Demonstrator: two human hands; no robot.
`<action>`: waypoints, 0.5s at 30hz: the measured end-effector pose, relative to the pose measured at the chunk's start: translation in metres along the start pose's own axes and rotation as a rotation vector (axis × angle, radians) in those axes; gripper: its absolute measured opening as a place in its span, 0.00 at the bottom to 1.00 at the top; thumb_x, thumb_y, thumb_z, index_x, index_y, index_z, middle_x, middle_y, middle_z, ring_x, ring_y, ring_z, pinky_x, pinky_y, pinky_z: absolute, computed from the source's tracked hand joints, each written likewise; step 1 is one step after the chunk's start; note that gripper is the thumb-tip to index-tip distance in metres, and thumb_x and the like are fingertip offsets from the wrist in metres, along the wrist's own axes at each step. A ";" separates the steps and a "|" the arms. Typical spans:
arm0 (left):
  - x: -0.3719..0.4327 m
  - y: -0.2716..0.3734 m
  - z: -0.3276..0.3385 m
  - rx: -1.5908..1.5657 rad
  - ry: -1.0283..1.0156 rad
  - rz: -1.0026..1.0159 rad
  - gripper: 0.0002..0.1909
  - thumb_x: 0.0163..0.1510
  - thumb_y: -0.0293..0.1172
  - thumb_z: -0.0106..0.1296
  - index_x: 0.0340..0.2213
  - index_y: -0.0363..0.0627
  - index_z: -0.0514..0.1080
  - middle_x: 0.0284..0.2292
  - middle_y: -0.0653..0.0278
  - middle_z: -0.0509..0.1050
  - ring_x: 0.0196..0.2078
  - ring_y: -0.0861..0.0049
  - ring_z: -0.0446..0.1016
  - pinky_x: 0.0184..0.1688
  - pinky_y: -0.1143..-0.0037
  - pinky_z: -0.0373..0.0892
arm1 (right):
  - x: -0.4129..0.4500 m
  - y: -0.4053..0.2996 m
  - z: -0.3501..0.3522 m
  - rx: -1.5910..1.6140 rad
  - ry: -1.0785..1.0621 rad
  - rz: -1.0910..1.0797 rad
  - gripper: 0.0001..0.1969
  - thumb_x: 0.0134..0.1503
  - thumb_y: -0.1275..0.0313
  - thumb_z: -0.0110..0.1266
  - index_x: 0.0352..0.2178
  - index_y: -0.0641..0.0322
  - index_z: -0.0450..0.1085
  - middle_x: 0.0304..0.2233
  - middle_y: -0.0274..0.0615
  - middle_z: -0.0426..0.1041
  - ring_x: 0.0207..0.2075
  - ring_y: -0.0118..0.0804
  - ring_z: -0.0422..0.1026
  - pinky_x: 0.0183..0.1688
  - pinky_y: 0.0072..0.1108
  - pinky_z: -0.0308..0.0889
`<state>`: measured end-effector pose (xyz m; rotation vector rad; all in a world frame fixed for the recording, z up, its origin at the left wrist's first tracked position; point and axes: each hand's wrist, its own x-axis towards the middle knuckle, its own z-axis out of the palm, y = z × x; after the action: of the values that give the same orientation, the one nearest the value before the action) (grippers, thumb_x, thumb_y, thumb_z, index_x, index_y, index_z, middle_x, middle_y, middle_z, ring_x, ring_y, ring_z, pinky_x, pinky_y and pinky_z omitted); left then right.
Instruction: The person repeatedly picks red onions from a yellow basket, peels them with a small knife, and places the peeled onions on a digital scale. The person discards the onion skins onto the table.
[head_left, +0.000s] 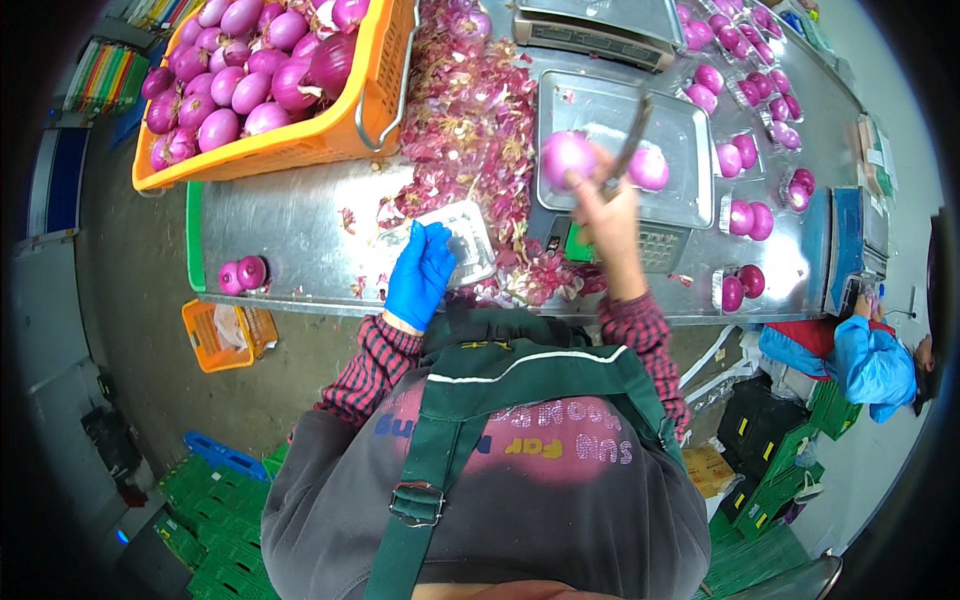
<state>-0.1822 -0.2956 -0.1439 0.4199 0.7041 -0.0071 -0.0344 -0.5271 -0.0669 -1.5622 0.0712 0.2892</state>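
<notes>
In the head view, my right hand (616, 217), bare, grips a knife (636, 131) with a dark blade, blurred by motion. The same hand's thumb and fingers also hold a peeled red onion (568, 159) over the metal pan (626, 214) of a green digital scale (664, 251). A second red onion (649, 167) rests in that pan, right of the hand. My left hand (418, 277), in a blue glove, has its fingers curled at a clear plastic tray (471, 244). Whether the fingers grip that tray is not plain.
An orange crate (292, 139) of red onions stands at the upper left. Onion skins (469, 127) cover the table's middle. Two onions (242, 275) lie near its left edge. Packed onion trays (741, 289) line the right, below another scale (600, 34). A person (874, 360) is far right.
</notes>
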 end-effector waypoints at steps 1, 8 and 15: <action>0.005 0.000 -0.013 -0.037 0.003 -0.003 0.19 0.61 0.44 0.46 0.44 0.42 0.71 0.37 0.66 0.77 0.38 0.80 0.75 0.41 0.75 0.73 | 0.016 0.006 -0.016 -0.268 0.102 -0.129 0.28 0.48 0.65 0.64 0.48 0.68 0.66 0.34 0.41 0.73 0.32 0.30 0.72 0.34 0.21 0.67; -0.018 0.039 -0.040 0.672 0.087 -0.010 0.32 0.60 0.55 0.40 0.54 0.42 0.64 0.50 0.59 0.70 0.50 0.68 0.70 0.50 0.70 0.68 | 0.055 0.033 -0.056 -0.779 0.104 -0.251 0.28 0.49 0.70 0.60 0.50 0.73 0.64 0.48 0.57 0.70 0.51 0.47 0.69 0.52 0.29 0.64; -0.060 0.132 -0.115 1.521 0.547 0.481 0.10 0.52 0.34 0.55 0.32 0.43 0.79 0.38 0.57 0.77 0.43 0.65 0.75 0.46 0.72 0.69 | 0.046 0.025 -0.051 -0.910 0.139 -0.483 0.19 0.51 0.74 0.56 0.44 0.74 0.68 0.45 0.54 0.71 0.48 0.50 0.70 0.52 0.30 0.62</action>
<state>-0.2804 -0.1389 -0.1355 2.1024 1.0268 0.0308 0.0113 -0.5713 -0.1027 -2.4297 -0.3775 -0.2132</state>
